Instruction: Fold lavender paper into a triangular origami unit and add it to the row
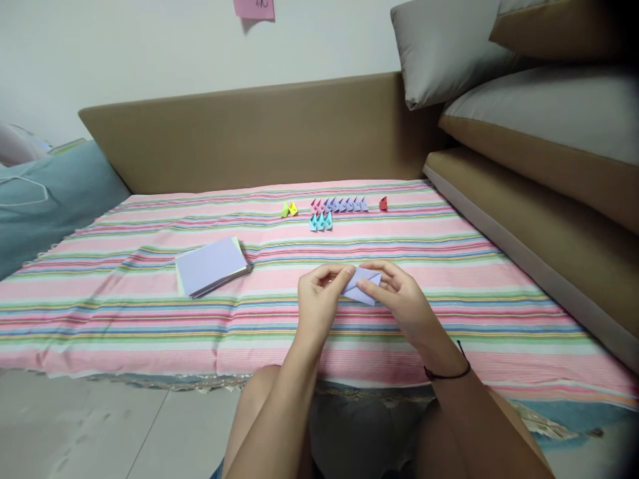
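Between my two hands is a small folded sheet of lavender paper (363,293), with crease lines and flaps showing on its upper face. My left hand (322,289) pinches its left side, thumb on top and fingers behind. On the right side, my right hand (399,293) grips the paper with the thumb pressed on the folded face. A dark cord bracelet is round my right wrist. Both hands are just above the striped cloth (269,332). To the left lies a stack of paper sheets (212,266), lavender on top.
Beyond my hands stand small folded paper pieces: a lavender and pink row (344,205), several light blue ones (321,222), a yellow-green pair (289,209) and a red one (383,203). Grey-brown cushions (539,120) are at the right, a teal cushion (54,193) at the left.
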`<state>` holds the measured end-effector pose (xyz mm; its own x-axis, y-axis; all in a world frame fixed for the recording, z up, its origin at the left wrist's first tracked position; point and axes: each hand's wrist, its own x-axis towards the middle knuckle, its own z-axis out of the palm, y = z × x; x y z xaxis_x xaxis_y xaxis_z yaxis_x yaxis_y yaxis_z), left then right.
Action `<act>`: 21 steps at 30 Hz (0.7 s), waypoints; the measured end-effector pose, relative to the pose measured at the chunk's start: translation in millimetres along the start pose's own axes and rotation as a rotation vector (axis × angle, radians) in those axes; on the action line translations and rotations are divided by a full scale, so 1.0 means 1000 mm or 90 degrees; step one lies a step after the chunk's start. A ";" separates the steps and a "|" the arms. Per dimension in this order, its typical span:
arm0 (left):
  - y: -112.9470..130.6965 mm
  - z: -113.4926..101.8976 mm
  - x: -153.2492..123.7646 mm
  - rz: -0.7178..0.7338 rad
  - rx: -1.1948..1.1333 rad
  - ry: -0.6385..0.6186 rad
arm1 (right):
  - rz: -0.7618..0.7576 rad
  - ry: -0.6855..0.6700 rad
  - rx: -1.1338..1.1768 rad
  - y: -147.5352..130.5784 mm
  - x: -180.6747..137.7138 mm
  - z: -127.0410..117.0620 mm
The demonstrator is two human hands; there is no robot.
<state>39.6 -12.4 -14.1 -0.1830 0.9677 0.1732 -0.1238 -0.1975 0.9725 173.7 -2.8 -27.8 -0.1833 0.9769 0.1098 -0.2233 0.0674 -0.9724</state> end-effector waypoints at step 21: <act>0.001 0.001 0.001 0.050 0.062 0.008 | 0.017 0.125 0.054 0.005 0.000 0.001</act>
<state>40.0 -11.2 -12.9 -0.2004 0.9476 0.2487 -0.0137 -0.2565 0.9664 171.2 -2.5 -32.6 -0.0020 0.9994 0.0346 -0.3018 0.0324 -0.9528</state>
